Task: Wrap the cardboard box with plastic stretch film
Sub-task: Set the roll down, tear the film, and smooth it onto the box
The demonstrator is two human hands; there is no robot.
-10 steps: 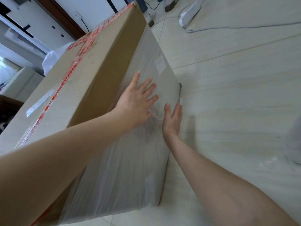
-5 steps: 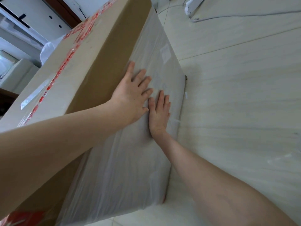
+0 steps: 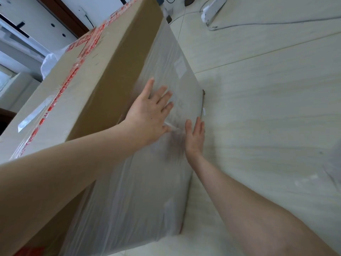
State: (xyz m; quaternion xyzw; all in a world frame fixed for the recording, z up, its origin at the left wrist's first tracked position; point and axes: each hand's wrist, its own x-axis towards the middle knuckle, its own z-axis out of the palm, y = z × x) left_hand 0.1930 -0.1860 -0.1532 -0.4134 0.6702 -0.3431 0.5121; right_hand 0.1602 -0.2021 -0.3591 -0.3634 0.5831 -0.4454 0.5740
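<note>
A large cardboard box (image 3: 103, 74) with red printed tape along its top stands on the floor. Cloudy plastic stretch film (image 3: 140, 191) covers its near side face, wrinkled between my hands. My left hand (image 3: 149, 115) lies flat on the film with fingers spread, near the upper part of that face. My right hand (image 3: 194, 137) presses flat on the film lower down, close to the box's bottom edge, fingers straight and together. Neither hand holds anything.
Pale tiled floor (image 3: 267, 117) stretches to the right of the box. A white power strip (image 3: 212, 10) with a cable lies at the top. White furniture (image 3: 18, 89) and a white plastic bag (image 3: 48, 61) stand behind the box on the left.
My right hand slid from beside the left hand toward the box's lower edge. My left hand stayed on the film and spread its fingers slightly.
</note>
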